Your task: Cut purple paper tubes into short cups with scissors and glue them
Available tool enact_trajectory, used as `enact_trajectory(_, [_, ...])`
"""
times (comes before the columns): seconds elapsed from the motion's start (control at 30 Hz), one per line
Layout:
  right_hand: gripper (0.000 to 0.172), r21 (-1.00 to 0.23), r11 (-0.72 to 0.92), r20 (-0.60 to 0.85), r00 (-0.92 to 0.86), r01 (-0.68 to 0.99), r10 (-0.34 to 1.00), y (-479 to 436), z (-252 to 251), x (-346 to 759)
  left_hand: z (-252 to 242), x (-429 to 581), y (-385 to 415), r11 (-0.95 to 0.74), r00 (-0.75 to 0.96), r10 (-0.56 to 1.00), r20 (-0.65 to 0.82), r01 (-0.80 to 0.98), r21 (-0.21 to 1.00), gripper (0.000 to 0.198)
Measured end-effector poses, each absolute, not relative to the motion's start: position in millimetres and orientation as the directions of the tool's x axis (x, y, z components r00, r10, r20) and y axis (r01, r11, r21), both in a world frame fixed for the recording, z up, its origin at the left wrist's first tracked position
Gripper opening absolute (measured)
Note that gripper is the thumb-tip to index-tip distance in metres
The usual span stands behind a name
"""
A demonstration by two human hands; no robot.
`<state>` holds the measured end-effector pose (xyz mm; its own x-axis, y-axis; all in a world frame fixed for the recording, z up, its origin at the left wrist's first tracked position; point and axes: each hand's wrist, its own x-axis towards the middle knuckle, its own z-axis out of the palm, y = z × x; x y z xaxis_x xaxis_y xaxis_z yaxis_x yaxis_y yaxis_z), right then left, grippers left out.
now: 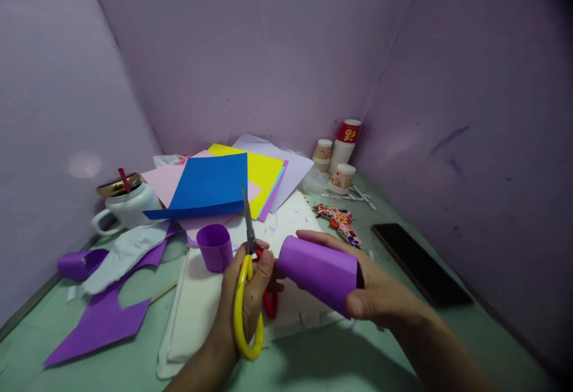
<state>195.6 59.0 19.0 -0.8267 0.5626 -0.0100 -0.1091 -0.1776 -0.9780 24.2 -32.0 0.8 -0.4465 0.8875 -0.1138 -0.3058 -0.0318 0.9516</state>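
Note:
My left hand is closed around a pair of scissors, blades pointing away from me and closed together. One handle loop is yellow and the other red. My right hand grips a purple paper-covered cup lying sideways in the air, its wider end toward my palm. The fingertips of my left hand are close to the narrower end; whether they touch it I cannot tell. Just left of the scissors a smaller purple paper cup shape stands upright on a white pad.
Coloured paper sheets are piled at the back. To the left are a white mug, a white cloth and purple paper offcuts. Paper cups, a patterned bow and a phone lie to the right. Walls enclose the table.

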Motion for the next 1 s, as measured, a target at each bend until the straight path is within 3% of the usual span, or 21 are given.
enact_trajectory(0.13, [0.100, -0.936, -0.277, -0.007, -0.774, -0.218, 0.633, 62.5, 17.2, 195.6, 12.7, 20.4, -37.2, 0.047, -0.540, 0.841, 0.039, 0.144, 0.989, 0.029])
enact_trajectory(0.23, [0.098, -0.921, -0.290, 0.012, -0.762, -0.260, 0.647, 65.6, 16.9, 195.2, 13.2, 14.7, -40.7, 0.066, -0.511, 0.827, 0.233, 0.500, 0.864, 0.023])
enact_trajectory(0.33, [0.098, -0.930, -0.273, 0.002, -0.750, -0.244, 0.662, 66.9, 17.1, 195.1, 8.8, 8.5, -43.6, 0.060, -0.359, 0.898, 0.255, 0.673, 0.737, 0.027])
enact_trajectory(0.47, [0.099, -0.940, -0.230, 0.016, -0.709, -0.250, 0.705, 66.1, 15.1, 194.7, 4.2, 8.1, -47.1, 0.102, -0.277, 0.950, 0.142, 0.707, 0.700, 0.043])
enact_trajectory(0.67, [0.093, -0.911, -0.227, 0.087, -0.699, -0.344, 0.710, 63.3, 11.7, 192.9, 4.0, 19.2, -49.5, 0.055, -0.248, 0.949, 0.193, 0.737, 0.674, 0.063])
enact_trajectory(1.0, [0.103, -0.960, -0.135, 0.074, -0.690, -0.245, 0.720, 58.5, 16.2, 194.3, 1.5, 20.6, -44.4, 0.154, -0.300, 0.946, 0.121, 0.747, 0.647, 0.055])
